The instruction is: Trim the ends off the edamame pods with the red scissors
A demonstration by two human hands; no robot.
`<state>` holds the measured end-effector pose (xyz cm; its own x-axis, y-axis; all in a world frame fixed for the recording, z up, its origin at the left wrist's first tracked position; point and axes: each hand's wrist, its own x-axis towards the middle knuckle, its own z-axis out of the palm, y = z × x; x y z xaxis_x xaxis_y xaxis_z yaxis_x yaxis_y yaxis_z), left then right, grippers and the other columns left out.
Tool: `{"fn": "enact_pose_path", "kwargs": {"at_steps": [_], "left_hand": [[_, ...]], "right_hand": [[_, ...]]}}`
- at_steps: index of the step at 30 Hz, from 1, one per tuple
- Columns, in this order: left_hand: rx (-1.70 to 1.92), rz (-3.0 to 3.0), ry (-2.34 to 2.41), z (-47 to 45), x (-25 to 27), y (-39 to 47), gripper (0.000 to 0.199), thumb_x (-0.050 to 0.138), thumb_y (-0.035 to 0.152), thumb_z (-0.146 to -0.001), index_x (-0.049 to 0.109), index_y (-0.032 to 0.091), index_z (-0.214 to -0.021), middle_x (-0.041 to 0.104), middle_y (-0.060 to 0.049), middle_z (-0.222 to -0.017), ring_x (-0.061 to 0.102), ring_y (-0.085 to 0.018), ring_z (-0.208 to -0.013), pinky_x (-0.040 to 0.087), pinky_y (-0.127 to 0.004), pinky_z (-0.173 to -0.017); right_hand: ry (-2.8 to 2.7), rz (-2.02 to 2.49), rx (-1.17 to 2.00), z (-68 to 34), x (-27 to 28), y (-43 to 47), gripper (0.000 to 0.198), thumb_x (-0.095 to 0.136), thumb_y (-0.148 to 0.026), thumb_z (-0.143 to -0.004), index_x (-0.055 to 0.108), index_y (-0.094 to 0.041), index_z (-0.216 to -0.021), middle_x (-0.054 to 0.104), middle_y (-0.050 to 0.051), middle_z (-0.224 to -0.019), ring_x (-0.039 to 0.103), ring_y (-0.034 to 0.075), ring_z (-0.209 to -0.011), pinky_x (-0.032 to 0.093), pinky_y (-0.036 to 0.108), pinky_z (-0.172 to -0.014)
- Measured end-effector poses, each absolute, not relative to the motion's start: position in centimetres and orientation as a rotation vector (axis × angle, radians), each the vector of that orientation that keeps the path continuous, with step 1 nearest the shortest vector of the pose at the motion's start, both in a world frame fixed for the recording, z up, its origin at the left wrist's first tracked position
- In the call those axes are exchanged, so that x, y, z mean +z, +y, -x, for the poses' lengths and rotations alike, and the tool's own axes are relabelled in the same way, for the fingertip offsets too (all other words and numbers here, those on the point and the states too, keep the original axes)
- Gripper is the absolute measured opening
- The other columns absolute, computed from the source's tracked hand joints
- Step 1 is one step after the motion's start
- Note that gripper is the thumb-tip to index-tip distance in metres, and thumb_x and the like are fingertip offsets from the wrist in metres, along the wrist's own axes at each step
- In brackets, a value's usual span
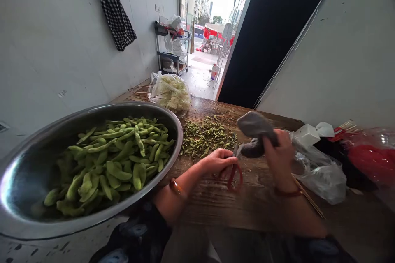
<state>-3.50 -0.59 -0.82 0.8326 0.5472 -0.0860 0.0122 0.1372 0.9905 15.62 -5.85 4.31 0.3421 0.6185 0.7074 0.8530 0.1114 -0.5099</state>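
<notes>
My left hand [219, 161] is closed on a pair of scissors with red handles [235, 181]. It grips them near the metal blades, and the handles hang below the fingers. My right hand [279, 154] is closed around a dark grey, rounded item [257, 127], blurred by motion; whether it is cloth or something harder I cannot tell. The item's lower end is beside the scissor blades; contact between them is unclear. Behind my hands lies a pile of small green trimmings [206, 135] on the wooden table [216, 209].
A large metal basin [177, 131] of green soybean pods [117, 168] stands at left. Behind it is a plastic bag of pale cauliflower [171, 92]. At right lie thin sticks [308, 197], a clear plastic bag [324, 181] and red plastic bags [370, 158].
</notes>
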Motion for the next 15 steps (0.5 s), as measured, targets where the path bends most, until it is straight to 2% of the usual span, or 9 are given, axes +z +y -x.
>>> {"fn": "enact_pose_path", "kwargs": {"at_steps": [5, 9, 11, 15], "left_hand": [[0.623, -1.044, 0.384, 3.9, -0.5, 0.3, 0.042, 0.061, 0.056, -0.076, 0.053, 0.015, -0.076, 0.048, 0.007, -0.048, 0.043, -0.006, -0.033, 0.034, -0.017, -0.035], [0.551, -0.909, 0.301, 4.0, -0.6, 0.2, 0.044, 0.066, 0.057, -0.073, 0.052, 0.015, -0.070, 0.048, 0.005, -0.044, 0.044, -0.008, -0.030, 0.036, -0.019, -0.031], [0.517, -0.899, 0.315, 3.9, -0.8, 0.0, 0.048, 0.067, 0.059, -0.070, 0.049, 0.016, -0.063, 0.048, 0.004, -0.041, 0.045, -0.010, -0.028, 0.036, -0.020, -0.030], [0.457, -0.972, 0.385, 3.6, -0.7, -0.1, 0.052, 0.066, 0.061, -0.071, 0.048, 0.015, -0.055, 0.048, 0.002, -0.038, 0.045, -0.010, -0.027, 0.032, -0.019, -0.028]], "right_hand": [[-1.023, 1.511, 0.176, -16.7, 5.3, -8.0, 0.030, 0.053, -0.045, -0.085, 0.062, -0.022, -0.102, 0.064, 0.005, -0.097, 0.057, 0.024, -0.089, 0.046, 0.037, -0.079], [-1.095, 1.430, 0.528, -12.7, 2.2, -8.2, 0.025, 0.062, -0.042, -0.078, 0.062, -0.024, -0.095, 0.067, 0.006, -0.090, 0.060, 0.024, -0.081, 0.050, 0.038, -0.072], [-1.144, 1.408, 0.616, -10.4, 1.2, -7.5, 0.021, 0.064, -0.039, -0.076, 0.062, -0.025, -0.092, 0.067, 0.005, -0.085, 0.061, 0.023, -0.076, 0.051, 0.038, -0.070], [-1.099, 1.325, 0.593, -8.5, 1.7, -5.7, 0.022, 0.059, -0.035, -0.080, 0.062, -0.022, -0.097, 0.066, 0.001, -0.088, 0.060, 0.018, -0.077, 0.051, 0.032, -0.070]]}}
